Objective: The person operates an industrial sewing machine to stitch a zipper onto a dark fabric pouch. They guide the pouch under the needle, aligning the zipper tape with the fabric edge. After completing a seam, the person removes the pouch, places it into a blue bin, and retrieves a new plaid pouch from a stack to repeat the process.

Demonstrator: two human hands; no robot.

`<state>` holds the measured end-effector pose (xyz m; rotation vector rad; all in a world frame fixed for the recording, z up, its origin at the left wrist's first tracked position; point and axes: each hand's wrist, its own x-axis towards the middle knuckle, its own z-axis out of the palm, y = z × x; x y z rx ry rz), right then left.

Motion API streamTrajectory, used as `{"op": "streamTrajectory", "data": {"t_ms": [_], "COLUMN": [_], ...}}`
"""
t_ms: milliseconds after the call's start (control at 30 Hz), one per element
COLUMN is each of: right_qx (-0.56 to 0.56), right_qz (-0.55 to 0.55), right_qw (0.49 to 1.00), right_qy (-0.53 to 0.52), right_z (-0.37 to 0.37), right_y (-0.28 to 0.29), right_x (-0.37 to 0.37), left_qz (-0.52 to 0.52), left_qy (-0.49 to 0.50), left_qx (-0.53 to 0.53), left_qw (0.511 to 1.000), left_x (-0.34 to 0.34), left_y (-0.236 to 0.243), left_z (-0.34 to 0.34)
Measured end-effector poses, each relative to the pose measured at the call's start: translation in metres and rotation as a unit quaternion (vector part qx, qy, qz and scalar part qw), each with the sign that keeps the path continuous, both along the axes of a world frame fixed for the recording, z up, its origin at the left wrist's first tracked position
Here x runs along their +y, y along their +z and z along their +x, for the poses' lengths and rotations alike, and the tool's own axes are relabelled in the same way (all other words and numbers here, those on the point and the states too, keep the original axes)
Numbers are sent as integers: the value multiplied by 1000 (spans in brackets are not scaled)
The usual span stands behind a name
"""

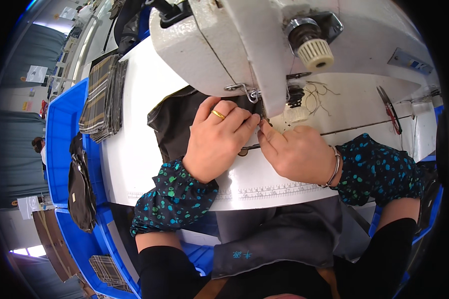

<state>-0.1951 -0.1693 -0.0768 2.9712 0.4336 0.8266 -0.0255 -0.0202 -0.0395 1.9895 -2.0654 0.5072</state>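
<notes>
A dark brown fabric piece with a zipper along its upper edge lies on the white sewing table, under the head of a white sewing machine. My left hand, with a gold ring, rests on this fabric with fingers closed on its edge beside the needle area. My right hand meets the left fingertips there, thumb and forefinger pinched together. What the right fingers hold is too small to make out. A narrow dark strip shows between the hands. The needle is hidden behind the fingers.
Red-handled thread snips and loose thread ends lie on the table at right. A stack of plaid fabric pieces sits at its left edge, near blue bins. A printed ruler runs along the front edge.
</notes>
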Motion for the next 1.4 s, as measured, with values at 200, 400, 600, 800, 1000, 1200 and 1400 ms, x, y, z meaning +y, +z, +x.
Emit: {"op": "streamTrajectory", "data": {"t_ms": [200,400,600,800,1000,1200,1400], "right_qx": [0,-6,-4,4,10,12,25], "right_qz": [-8,-9,5,-13,-11,-5,-2], "right_qw": [1000,1000,1000,1000,1000,999,999], "right_qy": [-1,2,9,11,24,36,38], "right_z": [-2,-2,-1,-3,-5,-4,-5], "right_y": [3,0,-1,-1,2,3,4], "right_x": [2,4,4,7,7,5,4], "left_qz": [12,-17,-21,17,6,9,19], "left_qy": [-8,-4,-2,10,2,11,23], "left_qx": [-15,40,48,62,50,36,41], "left_qw": [1000,999,999,998,999,999,999], "left_x": [-4,-5,-7,-6,-9,-14,-12], "left_y": [1,-7,-8,-3,-5,-10,-12], "left_z": [-4,-7,-10,-15,-10,1,1]}}
